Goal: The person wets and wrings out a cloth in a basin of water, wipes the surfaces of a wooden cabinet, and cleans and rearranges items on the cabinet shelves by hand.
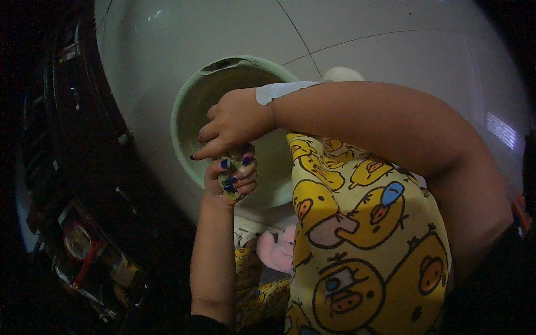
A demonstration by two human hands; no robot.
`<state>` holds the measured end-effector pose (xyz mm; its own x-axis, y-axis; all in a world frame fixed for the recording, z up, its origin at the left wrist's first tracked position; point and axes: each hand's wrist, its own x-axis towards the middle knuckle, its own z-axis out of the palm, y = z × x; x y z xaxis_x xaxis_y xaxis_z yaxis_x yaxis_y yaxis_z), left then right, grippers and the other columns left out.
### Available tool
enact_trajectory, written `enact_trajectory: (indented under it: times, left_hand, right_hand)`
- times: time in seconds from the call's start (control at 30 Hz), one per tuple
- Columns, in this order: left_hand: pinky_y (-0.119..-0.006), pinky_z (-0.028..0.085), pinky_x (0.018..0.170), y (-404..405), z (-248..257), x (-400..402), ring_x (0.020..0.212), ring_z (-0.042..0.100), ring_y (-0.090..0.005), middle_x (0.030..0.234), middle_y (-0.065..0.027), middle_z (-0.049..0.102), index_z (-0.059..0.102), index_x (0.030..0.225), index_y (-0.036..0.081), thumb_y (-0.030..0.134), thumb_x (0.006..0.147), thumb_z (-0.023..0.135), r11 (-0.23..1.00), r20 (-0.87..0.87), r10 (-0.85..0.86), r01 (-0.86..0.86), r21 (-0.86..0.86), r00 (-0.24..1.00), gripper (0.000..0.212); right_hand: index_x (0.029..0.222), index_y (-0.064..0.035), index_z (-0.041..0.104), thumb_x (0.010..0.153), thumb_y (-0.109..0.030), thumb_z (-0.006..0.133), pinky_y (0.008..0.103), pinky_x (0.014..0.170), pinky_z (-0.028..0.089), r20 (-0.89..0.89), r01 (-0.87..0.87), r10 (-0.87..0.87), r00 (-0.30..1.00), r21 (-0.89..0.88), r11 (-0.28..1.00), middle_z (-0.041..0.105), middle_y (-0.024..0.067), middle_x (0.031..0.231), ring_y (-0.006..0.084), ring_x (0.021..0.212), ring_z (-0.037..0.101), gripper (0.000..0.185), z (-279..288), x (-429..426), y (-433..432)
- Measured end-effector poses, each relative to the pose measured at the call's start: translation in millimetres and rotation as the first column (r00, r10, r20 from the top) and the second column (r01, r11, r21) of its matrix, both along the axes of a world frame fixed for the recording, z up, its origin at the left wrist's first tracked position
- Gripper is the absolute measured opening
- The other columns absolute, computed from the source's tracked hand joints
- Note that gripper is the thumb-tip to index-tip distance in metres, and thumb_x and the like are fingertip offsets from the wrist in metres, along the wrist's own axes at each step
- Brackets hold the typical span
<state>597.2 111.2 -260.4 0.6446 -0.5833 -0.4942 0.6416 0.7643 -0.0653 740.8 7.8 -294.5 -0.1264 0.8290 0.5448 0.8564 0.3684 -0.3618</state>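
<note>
Over the near left part of a pale green basin [178, 138], my left hand [232, 178] is closed around a wet-looking, pale green piece, perhaps cloth or plant matter; the picture does not settle which. My right hand [236, 121] reaches across from the right, just above my left hand, with its fingers bent and the index finger stretched left. Whether its hidden thumb touches the piece I cannot tell. A white patch [284, 90] is stuck on the right wrist. The basin's inside is dim, and its contents are unclear.
The basin stands on a glossy tiled floor [377, 54]. A dark cabinet with drawers [100, 167] runs along the left. Yellow duck-print fabric [347, 234] covers my leg, with a fluffy pink thing [278, 251] beside it. A rounded white object [343, 73] lies behind my right forearm.
</note>
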Motion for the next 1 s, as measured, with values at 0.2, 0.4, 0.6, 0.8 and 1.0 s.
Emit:
enact_trajectory:
  times: [0.2,0.4,0.6,0.8,1.0]
  left_hand:
    - [-0.022,0.036,0.044,17.3,2.6,1.5,0.059,0.049,-0.0119,0.076,-0.0053,0.052,0.045,0.101,0.005,0.013,0.060,0.067,0.648,-0.174,0.000,0.133,0.750,0.985,0.047]
    - [-0.032,0.046,0.059,14.4,-10.0,20.9,0.066,0.056,-0.0234,0.079,-0.0091,0.056,0.041,0.103,0.006,0.009,0.060,0.066,-0.219,-0.246,-0.391,0.170,0.961,0.887,0.049]
    - [-0.043,0.045,0.070,3.0,-8.5,41.4,0.083,0.056,-0.0391,0.088,-0.0213,0.058,0.033,0.112,0.007,0.010,0.064,0.064,-0.759,-0.577,-0.490,0.006,0.651,0.653,0.058]
    - [-0.046,0.044,0.068,4.4,-14.0,41.2,0.082,0.054,-0.0409,0.087,-0.0224,0.058,0.032,0.113,0.008,0.011,0.064,0.063,-0.786,-0.566,-0.508,-0.081,0.613,0.649,0.058]
    - [-0.036,0.047,0.058,9.3,-0.8,43.7,0.070,0.059,-0.0248,0.087,-0.0134,0.059,0.043,0.109,0.007,0.022,0.071,0.062,-0.336,-0.427,-0.579,0.273,0.901,0.695,0.045]
  right_hand:
    - [0.103,-0.0187,0.049,0.072,-0.018,0.052,0.0386,0.054,0.050,-0.036,0.093,-0.110,0.993,-0.316,0.944,0.057,0.0082,0.087,0.0291,0.072,0.060,0.031,6.4,-4.7,2.8]
    - [0.098,-0.0152,0.053,0.076,-0.017,0.049,0.0413,0.056,0.049,-0.071,0.124,-0.212,0.975,-0.618,0.776,0.060,0.0115,0.079,0.0298,0.075,0.061,0.022,6.6,-13.6,5.6]
    - [0.099,-0.0116,0.055,0.076,-0.013,0.049,0.0409,0.064,0.049,-0.113,0.119,-0.334,0.936,-0.790,0.602,0.062,0.0113,0.083,0.0294,0.079,0.061,0.024,-0.1,-15.1,5.3]
    - [0.101,-0.0118,0.055,0.074,-0.011,0.052,0.0398,0.067,0.049,-0.107,0.135,-0.366,0.925,-0.805,0.578,0.062,0.0106,0.085,0.0292,0.080,0.061,0.027,-0.8,-10.6,5.1]
    - [0.098,-0.0134,0.054,0.075,-0.013,0.050,0.0416,0.064,0.049,-0.102,0.164,-0.328,0.939,-0.705,0.690,0.061,0.0108,0.082,0.0306,0.076,0.061,0.023,-1.9,-8.5,-4.1]
